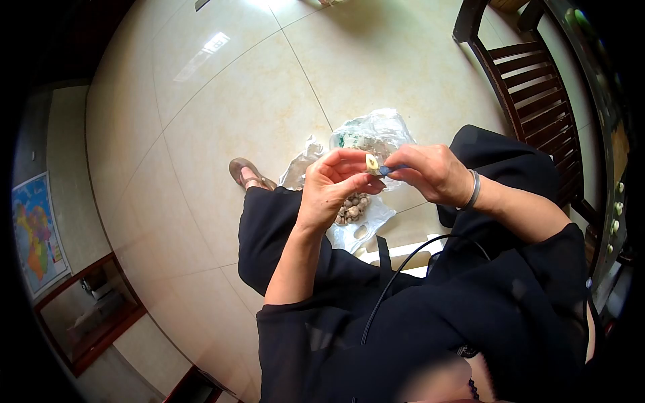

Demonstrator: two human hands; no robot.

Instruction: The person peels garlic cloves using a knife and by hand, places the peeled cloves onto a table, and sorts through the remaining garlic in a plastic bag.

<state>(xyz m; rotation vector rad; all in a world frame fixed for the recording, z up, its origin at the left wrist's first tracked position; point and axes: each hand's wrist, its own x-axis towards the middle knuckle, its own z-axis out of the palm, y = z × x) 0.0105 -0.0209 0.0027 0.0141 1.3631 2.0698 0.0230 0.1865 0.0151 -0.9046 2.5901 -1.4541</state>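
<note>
My left hand (334, 183) pinches a small pale-yellow piece (372, 162) with a dark spot in its cut-looking face; its kind is not clear. Against it, my right hand (433, 171) grips a small blue-handled tool (385, 170), whose working end is hidden. Below my hands, several small brownish-white rounded pieces (353, 209) lie on a white plastic bag (363, 233). Behind my fingers is another crumpled plastic bag (386, 123) with greenish marks, its contents mostly covered.
A dark wooden slatted chair (537, 84) stands at the upper right. Along the right edge, small pale-green pieces (619, 208) lie on a dark surface. Tiled floor (215, 134) spreads left of my sandalled foot (250, 173). A black cord (403, 265) crosses my lap.
</note>
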